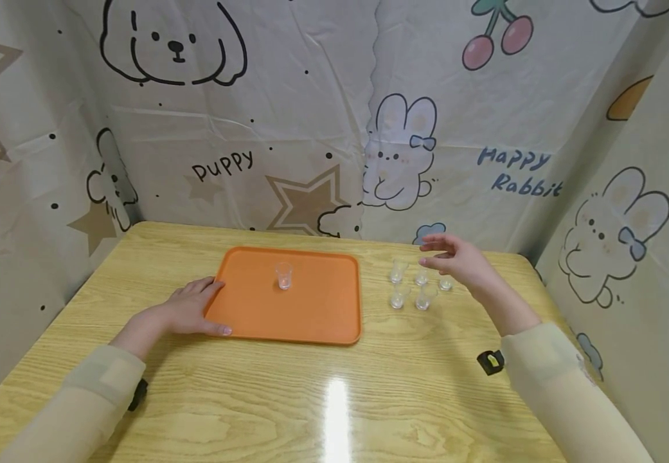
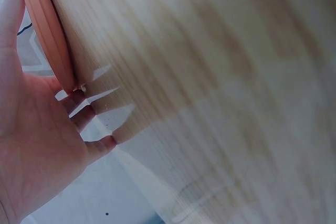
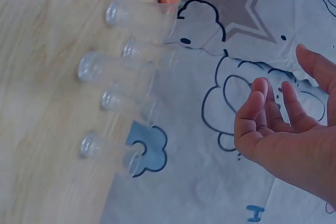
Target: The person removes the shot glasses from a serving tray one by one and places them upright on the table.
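An orange tray lies on the wooden table, with one small clear glass upright on it toward the back. My left hand rests at the tray's left edge, thumb by the front corner and fingers spread along the side. In the left wrist view the tray's rim lies between thumb and fingers. My right hand hovers over the right part of the table, fingers loosely bent and holding nothing. Several small clear glasses stand below and left of it; in the right wrist view the hand is apart from these glasses.
A pale printed cloth with cartoon animals hangs behind the table and at both sides. The wooden table extends in front of the tray, with a bright light reflection on it. Each sleeve carries a small black device.
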Action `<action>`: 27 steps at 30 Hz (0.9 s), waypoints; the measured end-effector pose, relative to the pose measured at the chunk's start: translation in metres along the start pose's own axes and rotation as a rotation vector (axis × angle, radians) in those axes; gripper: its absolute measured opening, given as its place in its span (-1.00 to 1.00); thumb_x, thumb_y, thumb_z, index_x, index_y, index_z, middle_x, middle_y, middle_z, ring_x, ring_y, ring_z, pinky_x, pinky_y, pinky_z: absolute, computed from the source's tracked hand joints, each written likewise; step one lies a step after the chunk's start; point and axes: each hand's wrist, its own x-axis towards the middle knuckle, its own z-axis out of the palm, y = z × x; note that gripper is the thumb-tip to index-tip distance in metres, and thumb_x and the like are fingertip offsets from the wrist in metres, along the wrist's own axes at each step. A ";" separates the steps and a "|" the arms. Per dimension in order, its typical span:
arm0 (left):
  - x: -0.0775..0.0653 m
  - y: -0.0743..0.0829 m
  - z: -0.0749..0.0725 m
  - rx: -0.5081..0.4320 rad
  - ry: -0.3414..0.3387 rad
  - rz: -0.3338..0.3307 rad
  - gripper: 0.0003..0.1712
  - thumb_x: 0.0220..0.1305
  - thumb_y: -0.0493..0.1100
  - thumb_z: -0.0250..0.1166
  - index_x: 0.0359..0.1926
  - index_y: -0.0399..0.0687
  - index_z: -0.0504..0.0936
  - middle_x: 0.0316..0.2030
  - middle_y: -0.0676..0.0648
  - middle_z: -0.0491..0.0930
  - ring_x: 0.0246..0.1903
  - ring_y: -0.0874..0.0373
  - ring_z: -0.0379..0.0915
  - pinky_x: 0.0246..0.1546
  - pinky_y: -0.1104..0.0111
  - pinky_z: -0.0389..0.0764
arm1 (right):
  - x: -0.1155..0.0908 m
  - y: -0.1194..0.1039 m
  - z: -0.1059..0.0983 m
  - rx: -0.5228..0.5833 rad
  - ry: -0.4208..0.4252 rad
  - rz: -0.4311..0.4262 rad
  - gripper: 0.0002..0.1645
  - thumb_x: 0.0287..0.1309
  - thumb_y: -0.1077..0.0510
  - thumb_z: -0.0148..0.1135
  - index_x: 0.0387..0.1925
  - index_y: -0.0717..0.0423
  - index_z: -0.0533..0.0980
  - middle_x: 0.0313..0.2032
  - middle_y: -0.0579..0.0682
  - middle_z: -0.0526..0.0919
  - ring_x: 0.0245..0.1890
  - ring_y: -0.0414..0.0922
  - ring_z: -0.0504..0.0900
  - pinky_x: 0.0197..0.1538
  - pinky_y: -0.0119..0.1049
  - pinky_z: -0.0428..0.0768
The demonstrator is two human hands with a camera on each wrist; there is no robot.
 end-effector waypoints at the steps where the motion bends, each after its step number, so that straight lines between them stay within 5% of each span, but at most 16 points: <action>1: 0.000 0.000 0.000 0.000 0.000 0.000 0.32 -0.10 0.49 0.28 0.42 -0.31 0.02 0.37 -0.44 -0.05 0.34 -0.41 -0.17 0.19 -0.34 -0.06 | 0.002 -0.004 0.002 0.006 -0.002 -0.003 -0.32 0.18 0.01 0.28 0.29 0.06 0.29 0.20 0.11 0.43 0.09 0.06 0.47 -0.05 -0.19 0.48; 27: 0.001 -0.002 0.001 0.014 -0.014 0.001 0.34 -0.10 0.54 0.23 0.43 -0.28 0.00 0.38 -0.44 -0.07 0.34 -0.42 -0.18 0.19 -0.34 -0.06 | 0.045 -0.070 0.066 0.148 -0.070 -0.116 -0.39 0.13 0.12 0.32 0.23 -0.02 0.39 0.16 0.07 0.51 -0.01 -0.02 0.52 -0.04 -0.09 0.50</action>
